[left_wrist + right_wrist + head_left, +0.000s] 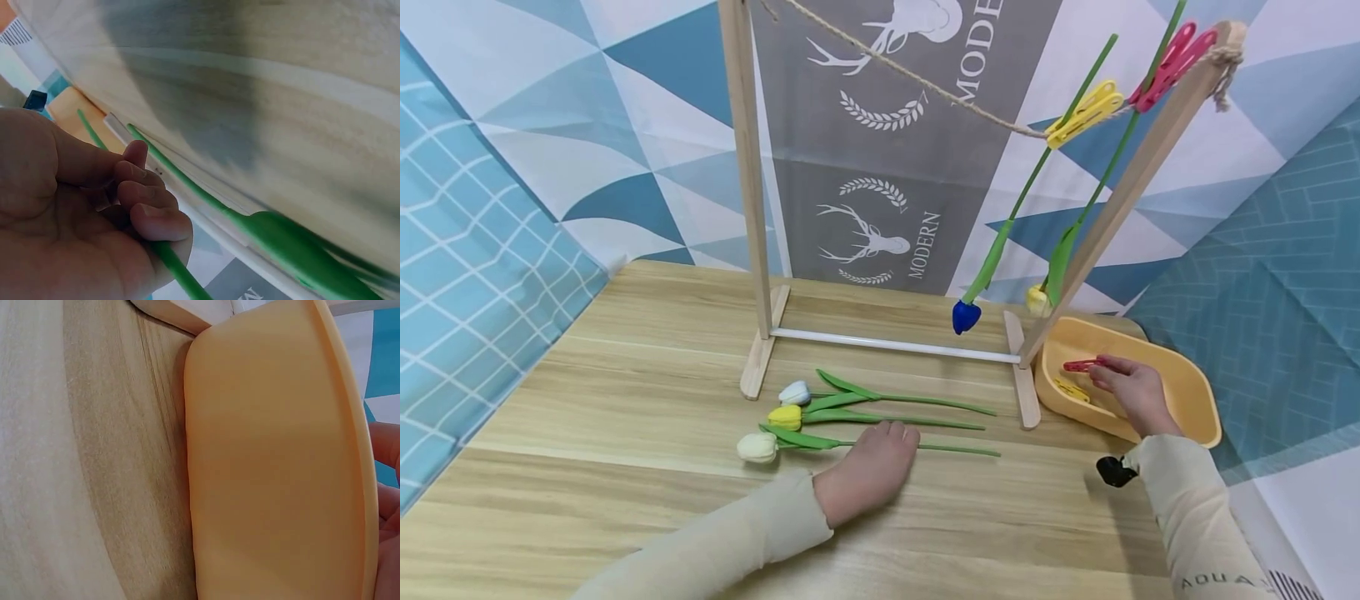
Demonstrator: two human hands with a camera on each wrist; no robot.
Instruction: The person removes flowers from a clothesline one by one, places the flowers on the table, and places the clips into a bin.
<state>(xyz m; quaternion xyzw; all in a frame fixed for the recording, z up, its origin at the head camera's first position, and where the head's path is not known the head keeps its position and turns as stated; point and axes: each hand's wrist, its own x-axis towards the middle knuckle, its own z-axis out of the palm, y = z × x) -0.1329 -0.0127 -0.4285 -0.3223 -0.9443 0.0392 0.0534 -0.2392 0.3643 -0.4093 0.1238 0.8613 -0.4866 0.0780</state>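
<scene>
Gripped in a person's left hand [871, 467], the stem of a white tulip [757, 447] lies alongside a yellow tulip [786, 417] and a pale blue tulip [794, 393] at a wooden tabletop [625, 400], while the right hand [1133, 393] pinches a red clothespin [1081, 366] over an orange basin [1197, 400]. Behind, a blue tulip [966, 317] hangs head-down from a rope [917, 77], held by a yellow clip [1084, 114].

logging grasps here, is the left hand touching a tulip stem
Touching: the left wrist view shows the left hand with its fingers curled around a green tulip stem.
</scene>
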